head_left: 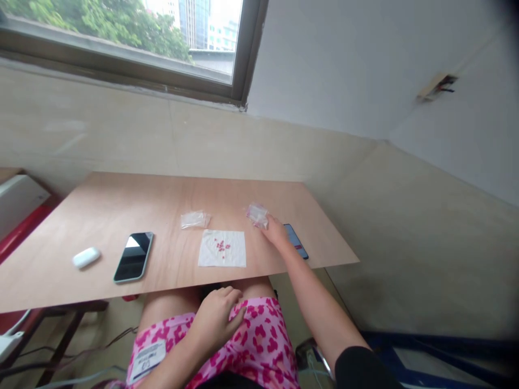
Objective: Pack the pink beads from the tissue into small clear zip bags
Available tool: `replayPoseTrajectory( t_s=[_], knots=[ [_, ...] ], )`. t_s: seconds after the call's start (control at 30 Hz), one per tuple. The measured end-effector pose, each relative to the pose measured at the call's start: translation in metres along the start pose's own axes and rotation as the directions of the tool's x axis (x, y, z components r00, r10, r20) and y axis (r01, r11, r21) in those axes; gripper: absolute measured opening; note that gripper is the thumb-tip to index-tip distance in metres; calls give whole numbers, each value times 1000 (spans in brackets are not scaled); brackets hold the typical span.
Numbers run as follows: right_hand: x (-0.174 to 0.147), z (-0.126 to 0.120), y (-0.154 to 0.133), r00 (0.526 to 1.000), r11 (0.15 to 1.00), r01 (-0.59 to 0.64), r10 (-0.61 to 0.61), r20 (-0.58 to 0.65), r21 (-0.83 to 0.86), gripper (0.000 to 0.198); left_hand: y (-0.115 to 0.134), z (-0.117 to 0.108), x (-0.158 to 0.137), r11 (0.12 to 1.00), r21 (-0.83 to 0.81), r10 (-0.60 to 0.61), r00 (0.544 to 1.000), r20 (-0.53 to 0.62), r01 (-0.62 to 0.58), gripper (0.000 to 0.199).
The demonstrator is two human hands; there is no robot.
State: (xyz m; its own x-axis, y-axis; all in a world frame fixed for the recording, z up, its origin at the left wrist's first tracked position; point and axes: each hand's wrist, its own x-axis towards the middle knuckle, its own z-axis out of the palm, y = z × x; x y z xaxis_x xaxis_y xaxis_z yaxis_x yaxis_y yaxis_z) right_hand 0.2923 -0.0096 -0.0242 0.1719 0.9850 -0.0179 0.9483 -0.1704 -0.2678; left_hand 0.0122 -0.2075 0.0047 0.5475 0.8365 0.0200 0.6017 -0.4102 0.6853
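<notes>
My right hand (275, 231) reaches over the table, its fingers closed on the near edge of a small clear plastic bag (257, 214) with a pinkish rim. What the bag contains is too small to tell. Above my lap, below the table's front edge, my left hand (219, 314) is empty, with thumb and fingers apart. A white square of tissue (206, 256) lies on the tabletop, with several tiny red pieces (221, 247) scattered over its middle. Behind it rests a second clear plastic bag (194, 219).
On the wooden table (133, 202), a dark-screened phone (133, 257) and a white earbud case (86, 257) lie to the left. Another phone (295, 241), its screen lit, is partly hidden beside my right wrist. A wall (194, 138) with a window stands behind the table.
</notes>
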Motion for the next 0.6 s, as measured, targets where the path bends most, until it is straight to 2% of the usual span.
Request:
replayPoseTrajectory(
  t_s=[0.1, 0.17, 0.27, 0.33, 0.43, 0.5, 0.53, 0.6],
  knots=[
    [-5, -6, 0, 1000, 999, -12, 12, -1, -35, 47, -14, 0, 1, 996, -72, -56, 998, 5, 56, 17],
    [-9, -10, 0, 1000, 1000, -8, 9, 10, -11, 33, -20, -3, 4, 989, -123, -79, 997, -7, 78, 17],
    [-16, -17, -1, 998, 977, 45, -55, 42, 210, 23, -25, -9, 9, 972, -213, -110, 994, -17, 104, 19],
    [-23, -22, -4, 987, 880, 92, -143, 75, 466, 27, -29, -12, 11, 949, -289, -133, 991, -3, 126, 20],
    [-37, -30, -16, 949, 637, 73, -281, 143, 768, 36, -39, -12, 17, 871, -457, -201, 980, 0, 179, 27],
    [-49, -36, -28, 904, 527, 2, -364, 224, 850, 40, -46, -11, 24, 747, -629, -272, 962, 3, 214, 38],
    [-54, -38, -35, 869, 495, -41, -411, 275, 868, 41, -50, -10, 29, 645, -729, -313, 949, 20, 228, 45],
    [-63, -41, -50, 769, 468, -115, -517, 377, 876, 41, -55, -10, 40, 359, -900, -384, 918, 100, 248, 55]
  ],
)
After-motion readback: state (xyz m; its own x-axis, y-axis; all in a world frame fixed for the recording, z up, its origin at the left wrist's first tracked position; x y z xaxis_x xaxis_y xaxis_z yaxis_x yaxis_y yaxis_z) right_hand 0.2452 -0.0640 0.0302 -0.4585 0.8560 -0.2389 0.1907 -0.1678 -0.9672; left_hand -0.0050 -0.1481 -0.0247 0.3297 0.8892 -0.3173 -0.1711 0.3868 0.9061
